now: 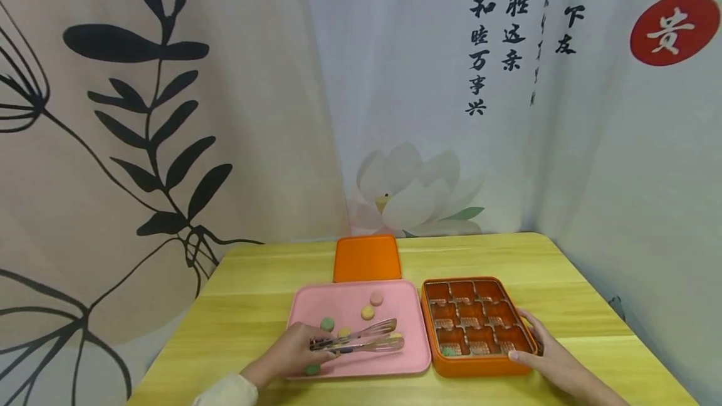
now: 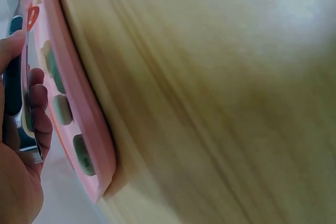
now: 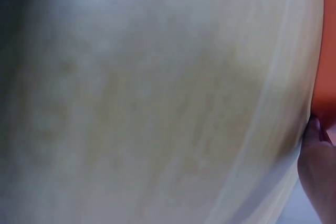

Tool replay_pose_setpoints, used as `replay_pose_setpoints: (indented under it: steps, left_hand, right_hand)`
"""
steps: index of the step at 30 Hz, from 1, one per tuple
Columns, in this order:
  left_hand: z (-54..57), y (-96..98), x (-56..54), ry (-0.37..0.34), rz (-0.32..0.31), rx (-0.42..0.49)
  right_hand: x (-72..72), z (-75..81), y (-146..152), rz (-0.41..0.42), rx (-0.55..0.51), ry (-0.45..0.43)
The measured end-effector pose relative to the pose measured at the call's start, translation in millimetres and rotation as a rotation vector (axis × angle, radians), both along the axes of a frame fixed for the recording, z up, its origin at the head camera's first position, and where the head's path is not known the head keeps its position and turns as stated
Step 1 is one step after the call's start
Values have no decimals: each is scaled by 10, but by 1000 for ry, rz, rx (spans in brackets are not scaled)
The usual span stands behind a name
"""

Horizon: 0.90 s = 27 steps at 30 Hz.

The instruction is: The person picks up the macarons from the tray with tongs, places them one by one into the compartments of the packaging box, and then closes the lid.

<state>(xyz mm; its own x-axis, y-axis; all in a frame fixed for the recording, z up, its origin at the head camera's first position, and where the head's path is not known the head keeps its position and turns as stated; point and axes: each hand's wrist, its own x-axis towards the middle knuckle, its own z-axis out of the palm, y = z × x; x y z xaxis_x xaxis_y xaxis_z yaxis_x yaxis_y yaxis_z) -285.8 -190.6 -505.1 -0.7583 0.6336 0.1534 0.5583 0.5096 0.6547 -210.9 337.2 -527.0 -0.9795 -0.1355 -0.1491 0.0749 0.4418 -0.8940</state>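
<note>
My left hand point(image 1: 294, 351) grips metal tongs point(image 1: 369, 338) by their dark handle end, above the pink tray point(image 1: 403, 306). The tong tips point right and stand apart; whether anything lies between them I cannot tell. On the tray lie small round macarons: a pink macaron point(image 1: 376, 298), a yellow macaron point(image 1: 368, 312), a green macaron point(image 1: 327, 324) and others partly covered by hand and tongs. My right hand point(image 1: 555, 359) holds the right side of an orange box point(image 1: 468, 366), thumb on its front rim. A green macaron point(image 1: 448, 351) sits in the box's front-left compartment.
An orange lid point(image 1: 368, 259) lies behind the pink tray. The box stands right against the tray's right side, with a clear divided insert inside. The wooden table point(image 1: 254, 281) ends at a printed curtain point(image 1: 282, 111) at the back.
</note>
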Motion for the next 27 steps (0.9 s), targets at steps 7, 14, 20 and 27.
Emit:
replay_pose_setpoints:
  steps: [7, 14, 20, 27]
  left_hand:
    - [-63, -1, 23, 56, -23, 17]
    - [-106, 3, 26, 41, -38, 28]
    - [-119, 14, 27, 56, -47, 30]
    - [-118, -16, 34, 32, -27, 23]
  right_hand:
    - [-3, -9, 7, -6, -15, 13]
    - [11, 7, 2, 3, -22, -5]
    - [24, -4, 7, 6, -26, -2]
    - [12, -33, -6, -13, -9, -9]
